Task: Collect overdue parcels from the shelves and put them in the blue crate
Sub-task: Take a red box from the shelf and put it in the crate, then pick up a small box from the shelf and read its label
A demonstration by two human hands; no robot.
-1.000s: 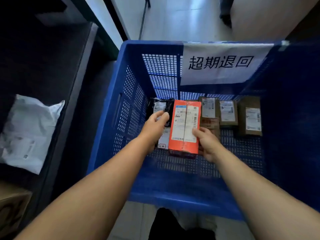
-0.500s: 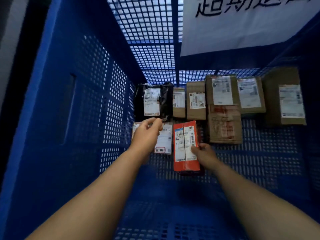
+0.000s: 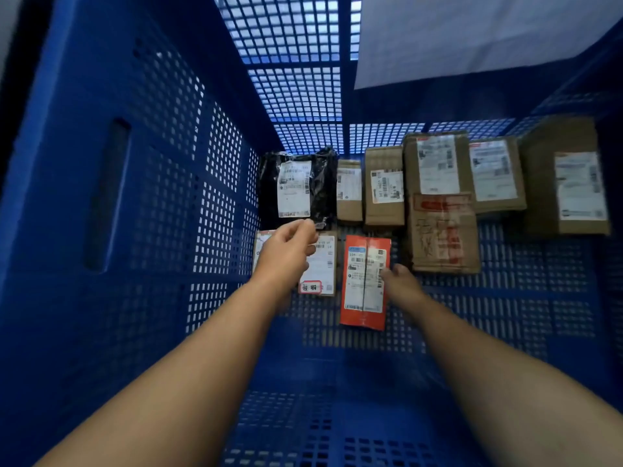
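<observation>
Lying flat on the perforated plastic floor of the blue crate (image 3: 101,197), the glossy red parcel (image 3: 364,281) runs lengthwise away from the camera. Right hand (image 3: 401,281) touches its right edge; grip unclear. Left hand (image 3: 286,254) hovers loosely curled over a white-labelled parcel (image 3: 320,264). Crinkly black bag (image 3: 296,187) and cardboard boxes (image 3: 441,203) line the far wall.

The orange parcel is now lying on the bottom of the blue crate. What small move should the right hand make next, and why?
Probably let go and draw the right hand back. The orange parcel already lies flat on the blue crate floor, beside the white-labelled parcel, and the fingers only touch its right edge. The left hand hovers empty.
</observation>
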